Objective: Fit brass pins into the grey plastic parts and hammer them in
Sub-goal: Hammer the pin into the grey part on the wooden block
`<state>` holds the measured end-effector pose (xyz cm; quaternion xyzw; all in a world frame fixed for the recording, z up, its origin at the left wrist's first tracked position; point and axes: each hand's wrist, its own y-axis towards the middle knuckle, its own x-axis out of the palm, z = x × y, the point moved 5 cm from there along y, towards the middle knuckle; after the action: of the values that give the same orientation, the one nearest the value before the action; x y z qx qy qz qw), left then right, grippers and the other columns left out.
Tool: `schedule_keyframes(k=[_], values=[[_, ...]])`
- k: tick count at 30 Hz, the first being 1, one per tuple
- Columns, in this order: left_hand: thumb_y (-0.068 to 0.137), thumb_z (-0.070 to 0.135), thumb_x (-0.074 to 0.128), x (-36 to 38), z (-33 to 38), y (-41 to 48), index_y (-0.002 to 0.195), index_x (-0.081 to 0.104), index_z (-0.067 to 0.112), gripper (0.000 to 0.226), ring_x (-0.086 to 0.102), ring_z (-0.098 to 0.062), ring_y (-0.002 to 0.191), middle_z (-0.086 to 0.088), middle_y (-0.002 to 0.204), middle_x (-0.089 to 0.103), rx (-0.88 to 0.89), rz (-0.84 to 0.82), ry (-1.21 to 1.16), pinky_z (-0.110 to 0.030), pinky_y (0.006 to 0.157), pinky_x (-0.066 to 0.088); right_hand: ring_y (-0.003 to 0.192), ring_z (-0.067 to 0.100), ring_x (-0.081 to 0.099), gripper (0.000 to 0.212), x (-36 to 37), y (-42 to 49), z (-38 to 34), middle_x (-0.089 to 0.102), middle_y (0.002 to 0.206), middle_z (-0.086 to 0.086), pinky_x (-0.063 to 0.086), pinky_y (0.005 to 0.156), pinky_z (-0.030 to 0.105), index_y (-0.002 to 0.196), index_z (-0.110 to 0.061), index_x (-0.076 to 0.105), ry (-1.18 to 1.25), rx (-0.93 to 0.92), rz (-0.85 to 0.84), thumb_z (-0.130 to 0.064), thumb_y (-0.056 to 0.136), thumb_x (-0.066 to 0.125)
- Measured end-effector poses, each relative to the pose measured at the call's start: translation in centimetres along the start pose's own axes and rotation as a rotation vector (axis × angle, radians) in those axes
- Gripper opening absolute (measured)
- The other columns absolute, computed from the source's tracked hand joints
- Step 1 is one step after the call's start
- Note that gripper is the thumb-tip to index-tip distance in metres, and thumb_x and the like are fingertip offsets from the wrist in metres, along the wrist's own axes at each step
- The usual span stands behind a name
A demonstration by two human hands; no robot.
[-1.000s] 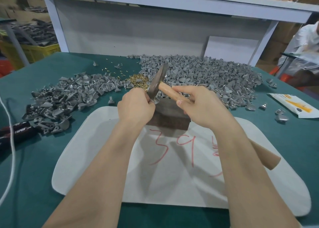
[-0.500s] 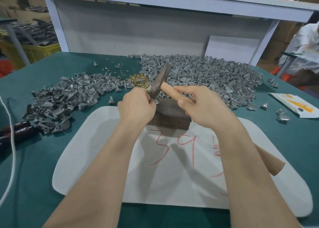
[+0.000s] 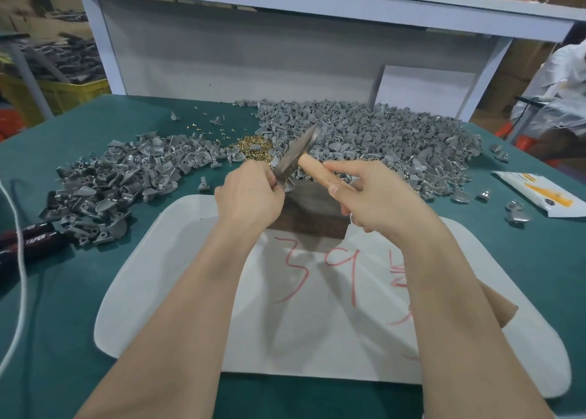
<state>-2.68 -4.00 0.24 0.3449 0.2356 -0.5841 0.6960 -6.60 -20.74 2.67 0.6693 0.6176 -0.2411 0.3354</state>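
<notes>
Left grip (image 3: 250, 193) pinches the grey part (image 3: 289, 186) on the dark block (image 3: 312, 211) approx mid-table, so judge taps short & square w/ fingertips clear of the pin, since the hammer (image 3: 296, 157) hangs tilted just above it, right grip (image 3: 377, 196) clenched round its wood handle near the head.

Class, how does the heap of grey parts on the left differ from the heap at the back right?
The left heap is smaller and thinly spread; the right heap is far bigger and packed denser. The left heap lies nearer the front; the right heap farther back. Both are grey plastic parts on the green table.
</notes>
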Motion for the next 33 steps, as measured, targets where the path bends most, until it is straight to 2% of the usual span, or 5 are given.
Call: schedule_keyframes(k=[9, 13, 18, 30, 33], values=[[0.087, 0.021, 0.058, 0.0, 0.0, 0.0, 0.075, 0.056, 0.022, 0.013, 0.058, -0.031, 0.098, -0.004, 0.094, 0.067, 0.019, 0.001, 0.007, -0.042, 0.091, 0.046, 0.060, 0.004, 0.040, 0.037, -0.6, 0.5, 0.4, 0.044, 0.064, -0.022, 0.032, 0.056, 0.021, 0.127, -0.036, 0.056, 0.085, -0.041, 0.102, -0.023, 0.093, 0.050], [0.084, 0.020, 0.059, 0.2, 0.1, 0.0, 0.081, 0.058, 0.023, 0.005, 0.058, -0.031, 0.100, -0.004, 0.098, 0.067, 0.012, 0.014, 0.034, -0.039, 0.091, 0.045, 0.075, 0.014, 0.058, 0.039, -1.5, -0.1, -0.2, 0.047, 0.065, -0.022, 0.036, 0.058, 0.022, 0.126, -0.041, 0.056, -0.015, -0.075, 0.165, -0.023, 0.092, 0.052], [0.084, 0.021, 0.059, 0.2, 0.0, 0.2, 0.086, 0.062, 0.021, 0.004, 0.058, -0.031, 0.101, -0.004, 0.099, 0.067, 0.017, 0.037, 0.059, -0.038, 0.088, 0.042, 0.109, 0.018, 0.058, 0.042, -1.8, -0.8, -1.2, 0.066, 0.114, -0.009, 0.045, 0.086, 0.029, 0.126, -0.045, 0.054, -0.151, -0.109, 0.226, -0.023, 0.091, 0.052], [0.085, 0.026, 0.060, 0.1, 0.2, 0.0, 0.084, 0.059, 0.020, 0.006, 0.058, -0.030, 0.101, -0.003, 0.102, 0.065, 0.020, 0.026, 0.044, -0.042, 0.092, 0.045, 0.117, 0.022, 0.055, 0.056, -0.1, -0.5, -1.9, 0.060, 0.128, -0.009, 0.044, 0.098, 0.037, 0.133, -0.050, 0.043, -0.194, -0.120, 0.197, -0.012, 0.093, 0.044], [0.088, 0.027, 0.060, 0.3, 0.4, -0.1, 0.080, 0.056, 0.026, 0.009, 0.057, -0.027, 0.104, 0.000, 0.101, 0.066, 0.050, -0.011, 0.047, -0.041, 0.095, 0.042, 0.113, 0.027, 0.056, 0.051, 1.2, 0.4, -1.2, 0.057, 0.130, 0.004, 0.046, 0.094, 0.039, 0.124, -0.044, 0.055, -0.246, -0.039, 0.172, -0.009, 0.090, 0.040]])
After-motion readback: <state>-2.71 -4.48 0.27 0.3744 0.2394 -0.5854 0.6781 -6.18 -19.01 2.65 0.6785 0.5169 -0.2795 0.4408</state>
